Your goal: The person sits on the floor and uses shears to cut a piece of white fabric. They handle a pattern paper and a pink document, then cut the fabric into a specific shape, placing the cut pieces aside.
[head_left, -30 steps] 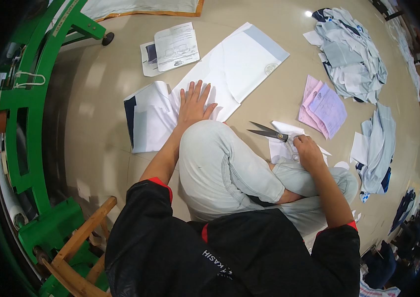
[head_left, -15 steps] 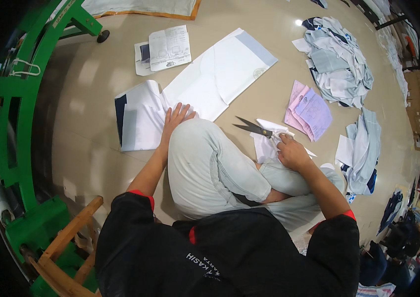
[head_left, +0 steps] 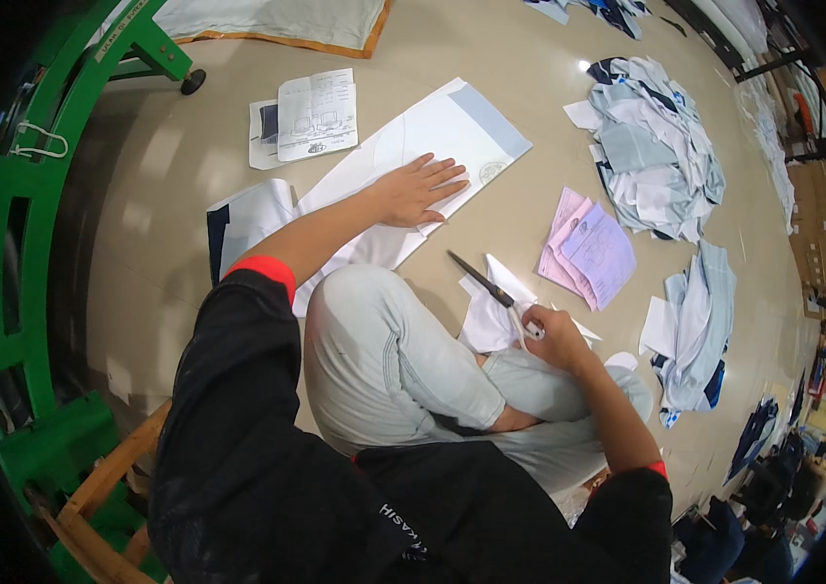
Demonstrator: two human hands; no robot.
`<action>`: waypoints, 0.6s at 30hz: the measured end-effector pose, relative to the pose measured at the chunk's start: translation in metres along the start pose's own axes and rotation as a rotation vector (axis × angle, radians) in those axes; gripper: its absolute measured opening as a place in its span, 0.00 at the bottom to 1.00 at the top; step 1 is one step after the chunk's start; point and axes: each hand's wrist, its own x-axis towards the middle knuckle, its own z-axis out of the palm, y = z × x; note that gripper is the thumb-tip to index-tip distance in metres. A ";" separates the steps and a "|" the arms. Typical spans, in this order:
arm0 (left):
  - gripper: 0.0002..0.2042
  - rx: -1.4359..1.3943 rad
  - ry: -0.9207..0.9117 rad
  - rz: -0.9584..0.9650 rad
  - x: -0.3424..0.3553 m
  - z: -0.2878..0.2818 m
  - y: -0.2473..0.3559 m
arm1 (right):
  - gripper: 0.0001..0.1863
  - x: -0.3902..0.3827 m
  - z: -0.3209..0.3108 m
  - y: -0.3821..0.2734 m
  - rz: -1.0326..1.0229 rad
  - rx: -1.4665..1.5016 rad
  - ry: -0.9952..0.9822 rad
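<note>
My left hand (head_left: 421,192) lies flat, fingers spread, on a long folded white cloth (head_left: 437,131) with a grey band at its far end. That arm crosses over a bunched white and navy part of cloth (head_left: 265,206) at the left. In my right hand (head_left: 557,338) are large scissors (head_left: 494,289) with dark blades and pale handles, their blades together and pointing up and left. Under the scissors, beside my crossed legs, lie white cloth scraps (head_left: 491,326). The fingers inside the handles are partly hidden.
Printed paper sheets (head_left: 318,115) lie beyond the cloth. Pink and lilac papers (head_left: 600,255) are to the right. A large heap of cut fabric (head_left: 661,146) and a smaller pile (head_left: 697,331) lie farther right. A green metal frame (head_left: 28,263) and wooden stool (head_left: 106,477) stand left.
My left hand has moved from the near end of the white cloth, by my knee, to farther right and away. The scissors have closed and turned more upward in my right hand.
</note>
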 end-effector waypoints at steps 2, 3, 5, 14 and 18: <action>0.37 -0.019 0.086 0.000 0.011 0.012 -0.002 | 0.13 -0.004 -0.005 0.002 0.088 -0.010 -0.030; 0.37 -0.035 0.071 -0.015 0.015 0.019 -0.002 | 0.13 -0.005 -0.007 0.003 0.136 -0.011 -0.052; 0.37 -0.048 0.122 -0.002 0.024 0.027 -0.003 | 0.15 -0.005 -0.011 0.005 0.176 0.074 -0.061; 0.37 -0.111 0.218 -0.179 0.041 0.020 0.009 | 0.37 0.011 -0.005 -0.010 0.334 0.876 -0.114; 0.37 -0.151 0.297 -0.440 -0.026 0.018 0.001 | 0.44 0.018 0.017 -0.021 0.320 1.011 -0.151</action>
